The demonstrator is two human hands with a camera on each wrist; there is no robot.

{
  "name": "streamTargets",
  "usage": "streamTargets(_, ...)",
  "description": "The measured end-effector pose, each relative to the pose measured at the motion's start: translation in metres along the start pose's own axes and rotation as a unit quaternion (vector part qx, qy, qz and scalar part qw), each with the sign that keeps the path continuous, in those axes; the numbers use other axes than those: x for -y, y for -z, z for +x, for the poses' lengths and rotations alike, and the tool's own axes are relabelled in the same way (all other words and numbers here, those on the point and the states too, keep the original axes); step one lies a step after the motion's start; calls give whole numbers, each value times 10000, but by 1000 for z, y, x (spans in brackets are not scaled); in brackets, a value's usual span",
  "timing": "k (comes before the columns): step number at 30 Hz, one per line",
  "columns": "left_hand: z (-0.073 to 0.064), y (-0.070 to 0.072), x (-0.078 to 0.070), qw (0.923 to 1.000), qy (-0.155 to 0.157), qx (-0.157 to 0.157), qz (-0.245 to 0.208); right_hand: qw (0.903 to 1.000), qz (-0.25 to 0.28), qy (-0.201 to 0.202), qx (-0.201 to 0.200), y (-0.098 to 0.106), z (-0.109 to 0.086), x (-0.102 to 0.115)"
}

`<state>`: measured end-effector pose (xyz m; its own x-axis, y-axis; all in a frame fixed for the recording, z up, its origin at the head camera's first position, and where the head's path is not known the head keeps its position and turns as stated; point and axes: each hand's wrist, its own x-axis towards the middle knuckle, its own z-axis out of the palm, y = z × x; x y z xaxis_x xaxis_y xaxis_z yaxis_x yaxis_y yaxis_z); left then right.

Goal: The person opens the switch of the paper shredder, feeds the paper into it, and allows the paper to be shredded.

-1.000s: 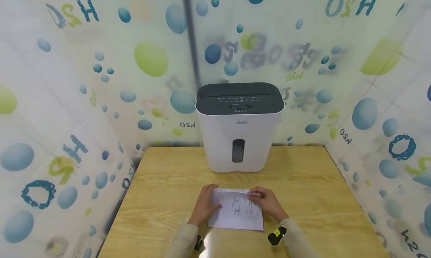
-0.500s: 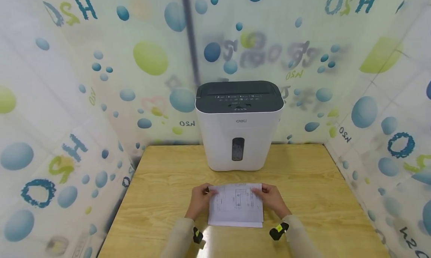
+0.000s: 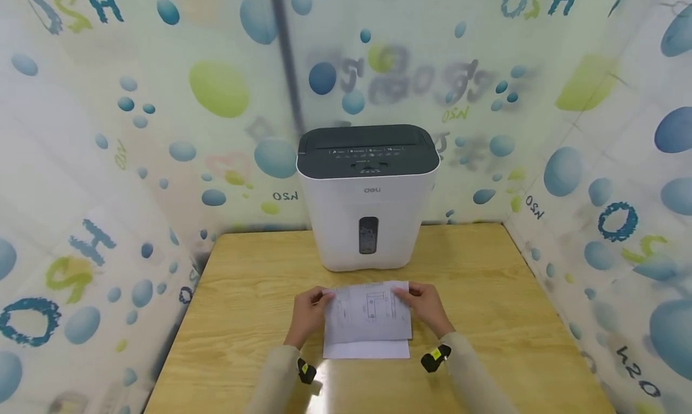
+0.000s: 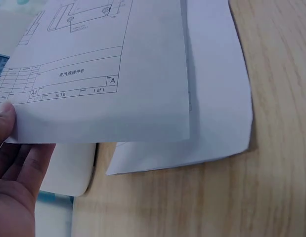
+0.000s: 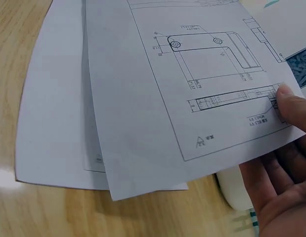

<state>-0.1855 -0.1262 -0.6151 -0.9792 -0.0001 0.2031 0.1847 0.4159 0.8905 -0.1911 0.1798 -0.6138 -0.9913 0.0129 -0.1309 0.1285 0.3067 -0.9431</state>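
Both hands hold one sheet of paper (image 3: 357, 318) printed with a technical drawing, lifted above other paper. My left hand (image 3: 309, 310) pinches its far left edge, thumb on top and fingers beneath, as the left wrist view shows. On the far right edge, my right hand (image 3: 426, 306) pinches it the same way; its thumb lies beside the drawing in the right wrist view. Under the raised sheet, more white paper (image 3: 367, 350) lies on the table, its near strip showing; how many sheets lie there I cannot tell.
A white paper shredder (image 3: 346, 222) with a dark top stands at the back of the wooden table (image 3: 254, 264), just beyond the hands. Its small front window (image 3: 369, 235) faces me. A patterned curtain (image 3: 232, 149) surrounds the table's back and sides.
One second ago the paper lay together with the right fingers at its far edge. Now the top sheet is raised between both hands and shifted away from the paper below. The view has turned slightly right.
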Motion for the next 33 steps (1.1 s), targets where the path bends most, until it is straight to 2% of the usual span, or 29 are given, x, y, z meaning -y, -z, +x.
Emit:
streamTargets(3, 2, 4, -3, 10000, -43, -19, -1, 9996, -149, 224, 18, 2, 2, 7)
streamTargets(8, 9, 10, -11, 9994, -283, -199, -20, 9982, -222, 542, 101, 6, 5, 20)
streamTargets(14, 18, 14, -22, 9992, -337, -212, -53, 9984, -132, 550, 69, 14, 7, 34)
streamTargets(20, 29, 17, -36, 9984, -521, -206, -107, 9980, -204, 594, 18, 24, 9, 51)
streamTargets(33, 52, 31, -65, 9951, -866, -457, -148, 9937, -86, 1111, 128, 38, 19, 87)
